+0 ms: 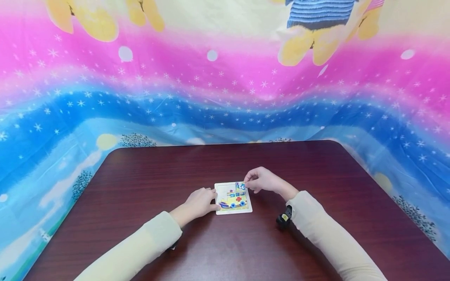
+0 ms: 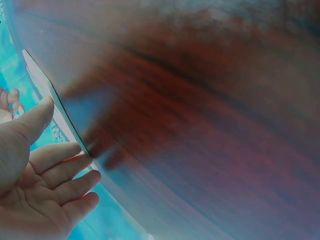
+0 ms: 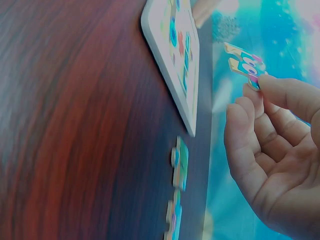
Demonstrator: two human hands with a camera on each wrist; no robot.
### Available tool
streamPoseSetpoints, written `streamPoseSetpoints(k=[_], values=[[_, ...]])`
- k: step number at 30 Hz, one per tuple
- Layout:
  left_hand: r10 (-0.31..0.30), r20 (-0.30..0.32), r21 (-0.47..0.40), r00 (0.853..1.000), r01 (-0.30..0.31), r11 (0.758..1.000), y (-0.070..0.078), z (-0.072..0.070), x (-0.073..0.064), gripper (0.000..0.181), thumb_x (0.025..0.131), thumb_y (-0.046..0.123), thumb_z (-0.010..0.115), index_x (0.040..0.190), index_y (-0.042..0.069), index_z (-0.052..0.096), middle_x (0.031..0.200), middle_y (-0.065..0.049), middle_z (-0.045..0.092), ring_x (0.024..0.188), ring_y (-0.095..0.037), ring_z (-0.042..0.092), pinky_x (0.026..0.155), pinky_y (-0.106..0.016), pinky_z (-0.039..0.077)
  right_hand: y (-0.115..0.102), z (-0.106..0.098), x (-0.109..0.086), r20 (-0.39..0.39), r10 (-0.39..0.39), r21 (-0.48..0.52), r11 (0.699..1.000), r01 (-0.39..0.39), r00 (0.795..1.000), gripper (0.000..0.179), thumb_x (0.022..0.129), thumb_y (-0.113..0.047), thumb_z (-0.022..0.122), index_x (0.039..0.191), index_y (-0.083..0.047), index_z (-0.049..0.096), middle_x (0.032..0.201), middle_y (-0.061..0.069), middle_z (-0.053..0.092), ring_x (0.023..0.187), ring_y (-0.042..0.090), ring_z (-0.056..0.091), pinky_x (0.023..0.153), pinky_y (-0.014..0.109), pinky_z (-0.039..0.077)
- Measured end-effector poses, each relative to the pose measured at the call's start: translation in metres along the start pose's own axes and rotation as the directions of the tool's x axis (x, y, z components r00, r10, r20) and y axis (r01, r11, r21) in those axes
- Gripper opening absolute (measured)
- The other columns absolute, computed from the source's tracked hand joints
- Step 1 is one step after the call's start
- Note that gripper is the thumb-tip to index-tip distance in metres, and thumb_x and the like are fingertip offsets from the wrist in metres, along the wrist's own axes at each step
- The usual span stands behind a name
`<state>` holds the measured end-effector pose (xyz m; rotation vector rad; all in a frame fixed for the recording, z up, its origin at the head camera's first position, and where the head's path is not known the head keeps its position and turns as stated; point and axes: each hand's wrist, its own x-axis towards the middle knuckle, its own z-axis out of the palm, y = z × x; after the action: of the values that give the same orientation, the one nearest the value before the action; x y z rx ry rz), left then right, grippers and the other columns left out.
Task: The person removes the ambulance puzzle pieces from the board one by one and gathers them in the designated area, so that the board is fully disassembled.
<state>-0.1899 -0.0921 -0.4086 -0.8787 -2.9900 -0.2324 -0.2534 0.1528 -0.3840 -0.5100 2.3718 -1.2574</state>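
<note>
A white-rimmed jigsaw board [image 1: 233, 212] lies flat on the table, showing a yellow ambulance [image 1: 236, 199] in its lower and right part; the upper left is plain and pale. At the board's left edge rests my left hand [image 1: 199, 203], its thumb and relaxed fingertips touching the rim. Over the upper right corner, my right hand [image 1: 264, 181] pinches a puzzle piece [image 3: 247, 66] between thumb and index finger. That piece has large white eyes on blue, with yellow and pink parts. In the right wrist view it is raised above the table, tilted.
Loose puzzle pieces [image 3: 181, 162] lie on the table beside the board, under my right hand; the head view hides them. The dark brown table [image 1: 168, 168] has a patterned cloth [image 1: 225, 97] hanging behind it. A black strap [image 1: 284, 217] sits at my right wrist.
</note>
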Motion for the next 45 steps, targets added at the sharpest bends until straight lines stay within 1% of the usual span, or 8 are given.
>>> streamPoseSetpoints(k=[5, 9, 20, 26, 32, 35, 39, 45], values=[[0.005, -0.002, -0.006, 1.000, -0.005, 1.000, 0.000, -0.001, -0.001, 0.034, 0.080, 0.036, 0.069, 0.093, 0.004, 0.068, 0.117, -0.014, 0.060, 0.105, -0.030, 0.057, 0.083, -0.040, 0.048, 0.011, -0.011, -0.006, -0.010, 0.016, 0.012, 1.000, -0.016, 1.000, 0.008, 0.084, -0.007, 0.064, 0.088, 0.000, 0.064, 0.074, 0.013, 0.060, 0.066, 0.024, 0.058, 0.060, 0.038, 0.054], [0.005, 0.002, -0.007, 1.000, -0.005, 1.000, 0.000, -0.001, -0.001, 0.034, 0.081, 0.036, 0.070, 0.093, 0.005, 0.068, 0.117, -0.014, 0.060, 0.106, -0.030, 0.057, 0.084, -0.040, 0.047, 0.021, -0.016, -0.010, -0.023, 0.052, -0.002, 0.999, -0.052, 0.998, 0.007, 0.084, -0.007, 0.065, 0.088, -0.001, 0.064, 0.072, 0.010, 0.059, 0.064, 0.021, 0.056, 0.057, 0.035, 0.054], [-0.005, 0.014, 0.001, 1.000, 0.005, 1.000, 0.001, -0.002, -0.001, 0.039, 0.081, 0.036, 0.069, 0.101, 0.003, 0.068, 0.118, -0.013, 0.060, 0.108, -0.028, 0.056, 0.087, -0.039, 0.046, 0.033, -0.021, -0.022, 0.000, 0.130, -0.045, 0.990, -0.130, 0.991, 0.008, 0.083, -0.007, 0.066, 0.087, -0.001, 0.064, 0.070, 0.007, 0.059, 0.063, 0.017, 0.054, 0.052, 0.031, 0.053], [-0.005, 0.011, -0.002, 1.000, 0.005, 1.000, 0.000, -0.001, -0.001, 0.039, 0.081, 0.036, 0.069, 0.101, 0.003, 0.069, 0.118, -0.013, 0.060, 0.106, -0.029, 0.057, 0.084, -0.039, 0.047, 0.038, -0.021, -0.022, -0.003, 0.140, -0.075, 0.987, -0.140, 0.990, 0.007, 0.085, -0.007, 0.065, 0.085, -0.001, 0.066, 0.070, 0.005, 0.060, 0.059, 0.015, 0.054, 0.049, 0.030, 0.052], [-0.002, 0.011, 0.006, 1.000, 0.002, 1.000, 0.000, 0.000, 0.000, 0.040, 0.081, 0.037, 0.069, 0.102, 0.003, 0.069, 0.118, -0.013, 0.060, 0.108, -0.028, 0.056, 0.086, -0.039, 0.046, 0.041, -0.019, -0.021, -0.016, 0.122, -0.143, 0.982, -0.123, 0.992, 0.006, 0.084, -0.007, 0.064, 0.083, -0.002, 0.067, 0.066, 0.005, 0.058, 0.057, 0.015, 0.052, 0.048, 0.031, 0.052], [0.001, 0.011, 0.004, 1.000, -0.001, 1.000, 0.000, 0.000, 0.001, 0.036, 0.081, 0.037, 0.069, 0.097, 0.005, 0.069, 0.118, -0.013, 0.060, 0.107, -0.028, 0.056, 0.084, -0.040, 0.047, 0.041, -0.019, -0.020, -0.018, 0.123, -0.166, 0.978, -0.124, 0.992, 0.005, 0.084, -0.007, 0.065, 0.082, -0.003, 0.067, 0.066, 0.004, 0.057, 0.057, 0.015, 0.052, 0.048, 0.031, 0.052], [0.007, 0.005, 0.009, 1.000, -0.007, 1.000, 0.000, 0.000, 0.001, 0.033, 0.081, 0.037, 0.069, 0.091, 0.006, 0.069, 0.118, -0.013, 0.060, 0.104, -0.028, 0.058, 0.081, -0.039, 0.049, 0.042, -0.019, -0.020, -0.027, 0.134, -0.177, 0.975, -0.137, 0.991, 0.005, 0.084, -0.008, 0.065, 0.083, -0.004, 0.068, 0.065, 0.005, 0.057, 0.057, 0.015, 0.052, 0.048, 0.031, 0.052], [0.010, 0.003, 0.007, 1.000, -0.010, 1.000, -0.001, 0.001, 0.000, 0.035, 0.080, 0.037, 0.069, 0.094, 0.005, 0.069, 0.117, -0.013, 0.060, 0.105, -0.028, 0.058, 0.082, -0.039, 0.048, 0.041, -0.018, -0.019, -0.030, 0.137, -0.181, 0.973, -0.140, 0.990, 0.005, 0.084, -0.008, 0.066, 0.084, -0.003, 0.068, 0.065, 0.005, 0.058, 0.058, 0.016, 0.052, 0.048, 0.032, 0.052]])
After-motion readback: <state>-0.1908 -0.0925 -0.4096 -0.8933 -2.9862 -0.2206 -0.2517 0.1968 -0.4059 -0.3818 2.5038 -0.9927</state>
